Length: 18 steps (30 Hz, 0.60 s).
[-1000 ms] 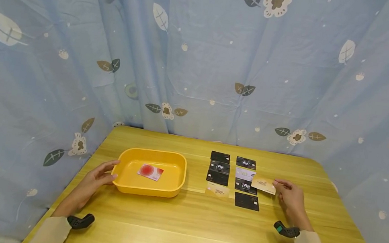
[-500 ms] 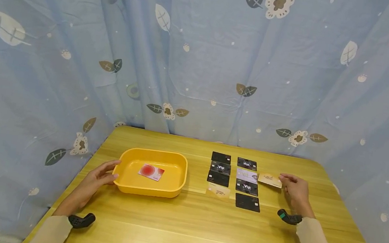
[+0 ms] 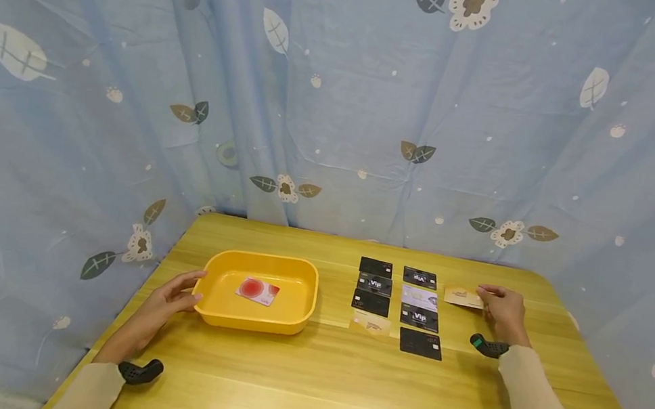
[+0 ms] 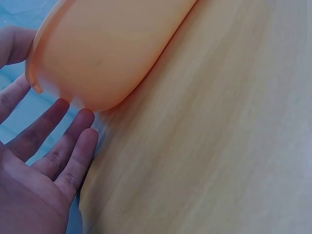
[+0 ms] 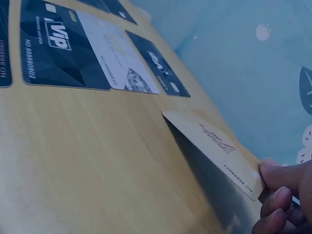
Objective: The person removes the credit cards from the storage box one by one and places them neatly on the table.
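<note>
My right hand (image 3: pixel 504 311) pinches one end of a gold card (image 3: pixel 464 298), right of the laid-out cards. In the right wrist view the card (image 5: pixel 219 148) tilts, with a dark shadow below; whether its far corner touches the table I cannot tell. My left hand (image 3: pixel 167 297) touches the left end of a yellow tray (image 3: pixel 251 324). In the left wrist view its fingers (image 4: pixel 80 151) are mostly straight, with tips against the tray's outer wall. A red-and-white card (image 3: pixel 257 291) lies in the tray.
Two columns of cards lie on the wooden table (image 3: pixel 281 383): mostly black ones such as a Vip card (image 3: pixel 419 317), a silver card (image 3: pixel 420 297) and another gold card (image 3: pixel 370 323). A blue patterned curtain (image 3: pixel 340 97) hangs along the table's back and sides.
My right hand has drawn the gold card from over the right column out to its right and farther back, and lowered it towards the table. My left hand stays at the tray.
</note>
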Available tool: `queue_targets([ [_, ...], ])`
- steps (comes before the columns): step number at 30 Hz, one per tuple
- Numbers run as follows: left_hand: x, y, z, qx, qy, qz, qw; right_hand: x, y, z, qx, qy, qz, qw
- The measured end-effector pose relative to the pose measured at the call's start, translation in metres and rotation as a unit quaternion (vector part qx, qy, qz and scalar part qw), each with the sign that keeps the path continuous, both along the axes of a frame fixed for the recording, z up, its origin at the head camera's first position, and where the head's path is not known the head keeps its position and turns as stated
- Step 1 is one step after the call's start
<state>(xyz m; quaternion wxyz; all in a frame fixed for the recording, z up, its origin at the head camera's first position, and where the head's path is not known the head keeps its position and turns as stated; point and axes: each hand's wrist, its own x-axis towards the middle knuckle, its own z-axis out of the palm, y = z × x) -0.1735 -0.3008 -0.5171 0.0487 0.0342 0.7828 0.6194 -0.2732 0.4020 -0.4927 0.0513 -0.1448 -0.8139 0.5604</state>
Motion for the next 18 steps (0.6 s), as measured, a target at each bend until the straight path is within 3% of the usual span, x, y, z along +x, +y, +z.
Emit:
queue_targets([
  [10, -0.003, -0.001, -0.001, -0.001, 0.002, -0.002, 1.0000, -0.013, 0.003, -0.011, 0.036, -0.035, -0.032, 0.9982],
  [18, -0.001, -0.001, 0.000, 0.000, -0.011, 0.002, 0.9999, -0.019, 0.007, -0.015, 0.010, -0.027, -0.021, 0.9994],
])
